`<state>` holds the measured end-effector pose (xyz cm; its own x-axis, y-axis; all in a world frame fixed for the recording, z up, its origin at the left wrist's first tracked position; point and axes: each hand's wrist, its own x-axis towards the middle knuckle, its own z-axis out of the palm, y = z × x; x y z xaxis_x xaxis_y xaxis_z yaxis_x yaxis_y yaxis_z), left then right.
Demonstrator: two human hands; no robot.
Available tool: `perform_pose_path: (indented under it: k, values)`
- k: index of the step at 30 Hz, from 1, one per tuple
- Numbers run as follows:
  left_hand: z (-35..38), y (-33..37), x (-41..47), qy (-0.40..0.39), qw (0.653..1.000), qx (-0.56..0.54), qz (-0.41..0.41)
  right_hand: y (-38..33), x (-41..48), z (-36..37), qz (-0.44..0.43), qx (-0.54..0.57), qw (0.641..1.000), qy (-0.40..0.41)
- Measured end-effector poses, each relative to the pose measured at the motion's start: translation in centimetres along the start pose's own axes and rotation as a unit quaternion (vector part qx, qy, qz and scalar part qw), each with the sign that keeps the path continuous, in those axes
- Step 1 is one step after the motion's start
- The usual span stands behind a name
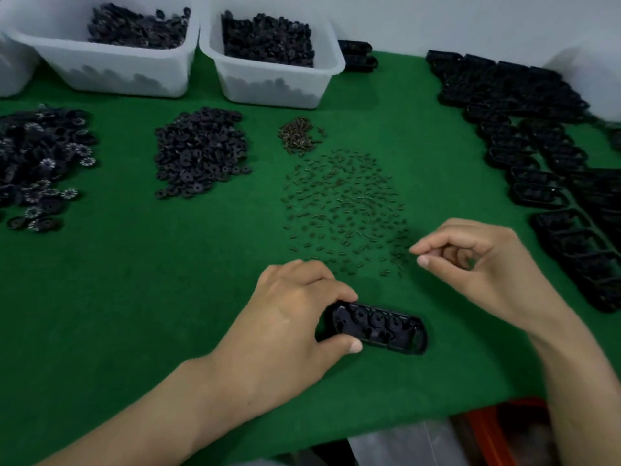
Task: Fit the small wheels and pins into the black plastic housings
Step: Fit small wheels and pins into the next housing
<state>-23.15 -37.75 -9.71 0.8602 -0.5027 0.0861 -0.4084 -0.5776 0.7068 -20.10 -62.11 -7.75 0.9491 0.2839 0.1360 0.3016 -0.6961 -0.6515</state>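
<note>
surface: green felt table (pixel 134 297) | back: plain pale wall (pixel 470 21) | below edge: orange object (pixel 497 428) | light: dim, even

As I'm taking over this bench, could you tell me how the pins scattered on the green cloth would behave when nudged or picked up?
Thin and rod-like, the pins probably roll, though the green cloth likely damps that. Being tiny, they seem light and probably need a fingertip pinch.

Left hand (pixel 295 317) palm down, thumb and fingers clasping end of housing (pixel 379 326); right hand (pixel 470 264) thumb and forefinger tips pinched, content unclear; both forearms bare
</note>
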Motion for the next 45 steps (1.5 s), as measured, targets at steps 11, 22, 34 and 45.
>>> perform_pose_path:
  k: [11, 22, 34, 45]
  values:
    - [2.0, 0.9, 0.3, 0.061, 0.996, 0.034, -0.052, 0.0, 0.4, -0.1, -0.089, -0.151, 0.979, -0.104]
    - [2.1, 0.9, 0.4, 0.059, 0.996, 0.037, -0.063, -0.4, 0.1, 0.0, -0.067, -0.154, 0.982, -0.089]
    - [2.2, 0.9, 0.4, 0.067, 0.995, 0.04, -0.066, -0.7, 0.7, 0.4, -0.062, -0.178, 0.976, -0.109]
    - [2.3, 0.8, 0.5, 0.067, 0.994, 0.047, -0.065, -2.5, -0.6, 1.8, -0.106, 0.001, 0.992, -0.063]
